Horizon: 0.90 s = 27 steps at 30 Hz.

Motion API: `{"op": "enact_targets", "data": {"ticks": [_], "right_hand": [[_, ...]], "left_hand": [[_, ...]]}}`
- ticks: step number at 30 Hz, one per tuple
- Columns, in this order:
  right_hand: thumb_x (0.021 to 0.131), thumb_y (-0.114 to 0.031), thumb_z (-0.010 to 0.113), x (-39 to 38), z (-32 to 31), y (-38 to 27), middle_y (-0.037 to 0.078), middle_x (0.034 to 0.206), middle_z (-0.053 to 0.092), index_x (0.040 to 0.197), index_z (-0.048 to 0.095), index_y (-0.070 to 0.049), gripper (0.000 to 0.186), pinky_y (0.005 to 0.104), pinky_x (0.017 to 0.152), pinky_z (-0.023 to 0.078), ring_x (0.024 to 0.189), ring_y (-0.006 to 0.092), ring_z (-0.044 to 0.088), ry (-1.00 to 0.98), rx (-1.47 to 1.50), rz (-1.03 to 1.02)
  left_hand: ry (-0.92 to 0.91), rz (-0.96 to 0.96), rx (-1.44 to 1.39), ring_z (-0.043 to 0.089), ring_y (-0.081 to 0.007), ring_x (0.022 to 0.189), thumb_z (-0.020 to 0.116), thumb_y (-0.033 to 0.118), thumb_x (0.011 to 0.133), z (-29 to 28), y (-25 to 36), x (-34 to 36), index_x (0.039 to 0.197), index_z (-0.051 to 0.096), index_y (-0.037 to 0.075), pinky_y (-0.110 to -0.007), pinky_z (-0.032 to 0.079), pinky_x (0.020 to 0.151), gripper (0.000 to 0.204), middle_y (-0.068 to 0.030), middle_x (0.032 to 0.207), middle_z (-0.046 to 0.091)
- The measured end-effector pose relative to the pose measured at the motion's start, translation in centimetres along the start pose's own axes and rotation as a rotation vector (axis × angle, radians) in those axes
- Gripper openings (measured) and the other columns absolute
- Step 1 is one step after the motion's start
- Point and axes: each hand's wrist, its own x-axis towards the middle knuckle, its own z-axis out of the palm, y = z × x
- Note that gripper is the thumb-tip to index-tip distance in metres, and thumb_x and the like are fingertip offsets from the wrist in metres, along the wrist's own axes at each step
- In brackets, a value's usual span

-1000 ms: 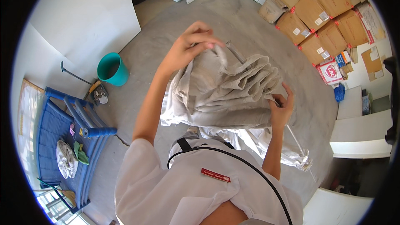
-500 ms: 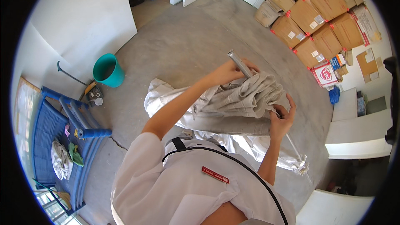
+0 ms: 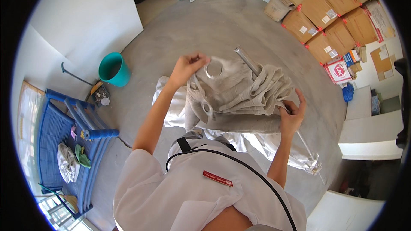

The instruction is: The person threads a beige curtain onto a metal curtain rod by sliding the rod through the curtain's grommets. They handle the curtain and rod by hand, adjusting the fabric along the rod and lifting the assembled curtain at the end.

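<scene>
A grey-beige curtain [image 3: 239, 113] with metal eyelet rings hangs bunched in front of me. A silver metal rod [image 3: 247, 61] sticks up out of its gathered folds. My left hand [image 3: 191, 66] pinches the curtain's top edge beside one eyelet [image 3: 213, 69], left of the rod's end. More eyelets dangle below that hand, off the rod. On the right, my right hand [image 3: 293, 117] is closed at the edge of the gathered folds, its index finger raised. Below it a thin length of rod slants down to white cloth [image 3: 306, 162]; the folds hide the part between.
A teal bucket [image 3: 114, 69] stands on the floor to the left, near a dustpan [image 3: 100, 94]. A blue bench [image 3: 77, 145] with cloths on it is at the lower left. Stacked cardboard boxes [image 3: 329, 30] fill the far right, with white cabinets [image 3: 364, 132] nearer.
My left hand has moved left from beside the rod, spreading out the curtain's edge so that its eyelets show. My right hand stays at the folds.
</scene>
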Motion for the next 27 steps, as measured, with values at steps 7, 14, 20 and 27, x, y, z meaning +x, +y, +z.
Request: {"op": "enact_targets", "data": {"ticks": [7,14,20,27], "right_hand": [[0.074,0.009,0.067,-0.6,1.1,1.7,0.009,0.083,0.07,0.141,0.045,-0.01,0.073,0.0248,0.077,0.051,0.08,0.0132,0.066,-0.077,0.021,0.03],[0.075,0.007,0.072,-0.7,1.2,1.7,0.01,0.084,0.071,0.142,0.043,-0.01,0.076,0.0263,0.079,0.052,0.081,0.0142,0.067,-0.018,0.023,0.015],[0.075,0.006,0.072,-0.4,1.2,1.3,0.01,0.084,0.071,0.142,0.043,-0.01,0.075,0.0265,0.079,0.053,0.08,0.0143,0.067,0.021,0.01,-0.028],[0.074,0.007,0.073,-0.1,1.5,1.8,0.01,0.083,0.072,0.143,0.044,-0.01,0.076,0.0259,0.077,0.053,0.078,0.0135,0.068,-0.006,0.036,-0.031]], "left_hand": [[0.231,0.511,0.366,0.057,-0.0093,0.07,0.074,0.016,0.089,4.3,7.9,0.1,0.093,0.072,0.007,-0.025,0.046,0.065,0.01,-0.0007,0.084,0.063],[0.123,0.953,0.627,0.062,-0.0253,0.079,0.075,0.002,0.072,10.6,2.9,-5.1,0.103,0.067,0.011,-0.038,0.051,0.069,0.033,-0.0072,0.097,0.061],[0.349,0.564,0.704,0.06,-0.029,0.089,0.072,-0.001,0.068,8.9,-3.7,-7.4,0.111,0.061,0.008,-0.035,0.048,0.08,0.045,-0.0089,0.103,0.06],[-0.243,-0.107,-0.075,0.06,-0.0076,0.099,0.067,0.01,0.094,0.6,-9.9,-5.6,0.116,0.068,0.003,-0.025,0.046,0.088,0.023,0.0001,0.102,0.068]]}}
